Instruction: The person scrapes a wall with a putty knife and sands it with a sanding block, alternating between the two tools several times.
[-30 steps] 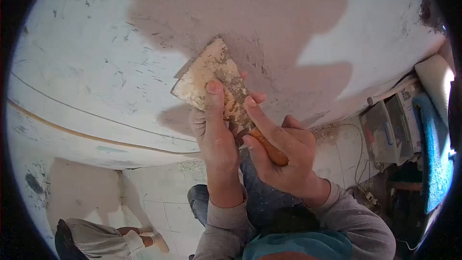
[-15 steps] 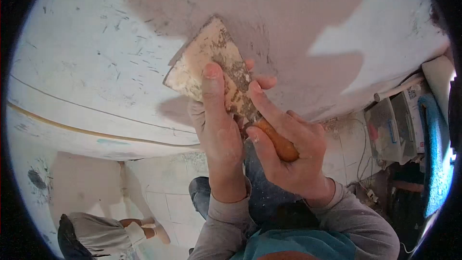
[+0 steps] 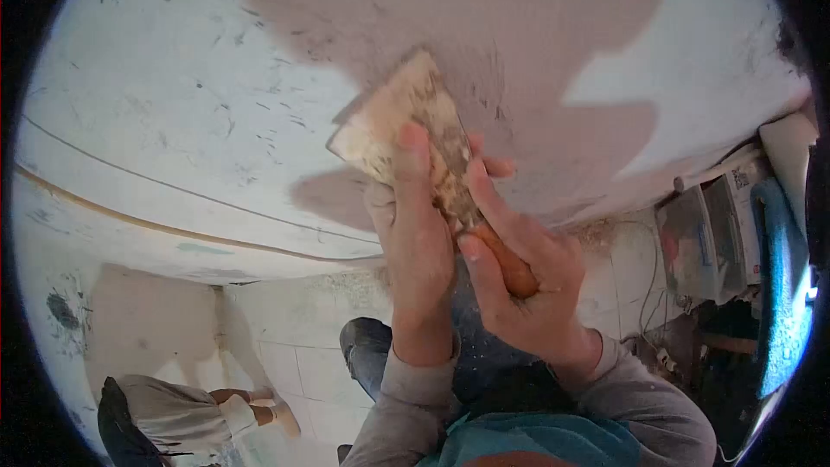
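A wide putty knife (image 3: 389, 121) with a crusted, pale-smeared blade and an orange-brown wooden handle is tilted in front of the wall (image 3: 216, 104). My left hand (image 3: 419, 238) is closed around the blade, its thumb pressed on the face and its other fingers largely hidden behind. The handle lies in my right hand (image 3: 540, 281), whose thumb and forefinger reach to the base of the blade. Dust coats the fingers. Whether the blade touches the wall I cannot tell.
A cable (image 3: 138, 170) and a yellowish strip (image 3: 130, 218) run along the wall's lower left. At the lower left is another person (image 3: 169, 411). Clear plastic boxes (image 3: 692, 238), a blue towel (image 3: 778, 285) and cords stand at the right, above the tiled floor (image 3: 324, 372).
Both hands and the putty knife have shifted a little right and down in view, the left hand more than the right. The grip looks the same.
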`<state>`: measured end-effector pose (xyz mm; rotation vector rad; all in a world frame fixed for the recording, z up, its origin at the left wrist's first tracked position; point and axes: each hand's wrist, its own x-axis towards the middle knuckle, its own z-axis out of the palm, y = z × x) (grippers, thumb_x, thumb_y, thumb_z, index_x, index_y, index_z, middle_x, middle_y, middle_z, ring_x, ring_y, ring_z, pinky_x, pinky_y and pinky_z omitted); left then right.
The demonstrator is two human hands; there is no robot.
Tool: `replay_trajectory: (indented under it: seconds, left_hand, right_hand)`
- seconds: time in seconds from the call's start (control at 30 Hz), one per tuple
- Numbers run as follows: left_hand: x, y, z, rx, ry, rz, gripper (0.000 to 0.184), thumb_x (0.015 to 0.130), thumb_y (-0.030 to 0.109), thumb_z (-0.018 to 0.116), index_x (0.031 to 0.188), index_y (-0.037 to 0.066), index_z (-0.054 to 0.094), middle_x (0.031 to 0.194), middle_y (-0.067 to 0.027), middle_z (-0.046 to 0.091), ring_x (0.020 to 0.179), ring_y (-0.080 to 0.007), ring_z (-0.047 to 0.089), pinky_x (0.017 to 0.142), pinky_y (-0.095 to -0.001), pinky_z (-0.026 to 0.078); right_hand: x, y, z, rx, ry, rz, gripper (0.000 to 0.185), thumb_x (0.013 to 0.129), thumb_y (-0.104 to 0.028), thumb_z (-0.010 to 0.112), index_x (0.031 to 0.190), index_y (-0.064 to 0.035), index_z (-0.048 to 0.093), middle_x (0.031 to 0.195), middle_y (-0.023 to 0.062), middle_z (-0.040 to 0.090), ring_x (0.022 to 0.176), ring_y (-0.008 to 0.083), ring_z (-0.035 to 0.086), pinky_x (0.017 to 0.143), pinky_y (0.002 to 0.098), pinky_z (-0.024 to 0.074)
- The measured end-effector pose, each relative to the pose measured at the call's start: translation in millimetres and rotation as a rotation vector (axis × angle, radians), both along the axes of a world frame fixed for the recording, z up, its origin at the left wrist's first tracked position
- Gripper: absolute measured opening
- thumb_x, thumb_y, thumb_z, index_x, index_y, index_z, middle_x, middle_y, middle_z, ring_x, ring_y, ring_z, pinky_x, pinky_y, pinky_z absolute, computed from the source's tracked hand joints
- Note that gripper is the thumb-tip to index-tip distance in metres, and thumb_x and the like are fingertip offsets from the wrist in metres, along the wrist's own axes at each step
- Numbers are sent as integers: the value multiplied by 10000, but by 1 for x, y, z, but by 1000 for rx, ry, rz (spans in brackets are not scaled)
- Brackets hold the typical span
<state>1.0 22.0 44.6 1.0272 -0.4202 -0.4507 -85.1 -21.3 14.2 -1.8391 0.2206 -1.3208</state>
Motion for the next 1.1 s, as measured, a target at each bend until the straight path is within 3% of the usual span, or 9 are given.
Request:
replay_trajectory:
  seconds: [0.43,0.5,0.7,0.8,0.87,0.97,1.0,1.07,1.1]
  left_hand:
    - [7,0,15,-54,-117,-39,418,1032,375,463,1000,-11,620,825,-105,681,706,-193,692,605,-274,559]
    - [4,-12,15,31,-145,91,484,993,499,469,1000,39,616,770,-76,672,622,-117,643,485,-204,482]
    - [-1,-16,14,17,-54,111,510,957,549,509,981,52,618,743,-69,661,517,-125,607,464,-233,528]
    - [12,-6,20,-10,-33,-17,442,1027,407,463,1005,-5,622,824,-98,680,686,-178,677,592,-266,544]
    - [1,0,9,37,23,-2,448,1025,411,463,1007,-7,623,821,-100,680,677,-170,668,588,-261,537]
    - [3,-12,16,11,-62,94,440,1025,403,462,1010,-6,622,823,-107,681,652,-148,646,567,-251,517]
    - [5,-10,24,-5,-77,69,458,1023,415,457,1002,-11,626,818,-111,680,649,-147,644,567,-253,517]
    - [-2,-3,17,8,-63,54,477,1022,427,453,994,-15,630,813,-115,678,646,-146,643,566,-255,516]
    - [-5,-5,8,64,-17,69,511,1018,452,449,977,-19,640,790,-114,678,639,-139,635,557,-253,506]
  right_hand:
    - [-2,4,6,4,57,36,526,817,-15,668,1334,-28,573,1059,137,713,473,152,499,526,250,449]
    - [3,-5,12,-38,62,27,527,818,-16,669,1335,-24,570,1054,135,715,472,155,495,529,256,453]
    - [3,-3,11,67,-54,69,518,829,-14,657,1338,-55,576,1000,164,707,495,180,544,540,291,472]
    - [-3,-2,16,95,63,95,513,834,-17,652,1339,-66,578,999,179,703,513,192,573,550,286,478]
    - [-6,3,22,3,136,15,493,819,34,611,1311,16,582,1046,164,711,789,84,637,831,241,474]
    - [0,-3,13,6,11,48,519,847,-37,645,1357,-78,562,1003,187,701,540,196,597,569,287,491]
    - [-1,0,15,15,15,49,519,847,-37,645,1357,-78,562,1003,187,701,540,196,597,569,287,491]
    - [-5,8,26,274,126,146,464,831,16,607,1295,7,598,1060,167,708,1035,168,669,929,284,464]
    - [-10,9,25,273,124,155,464,831,16,607,1295,7,598,1060,167,708,1035,168,669,929,284,464]
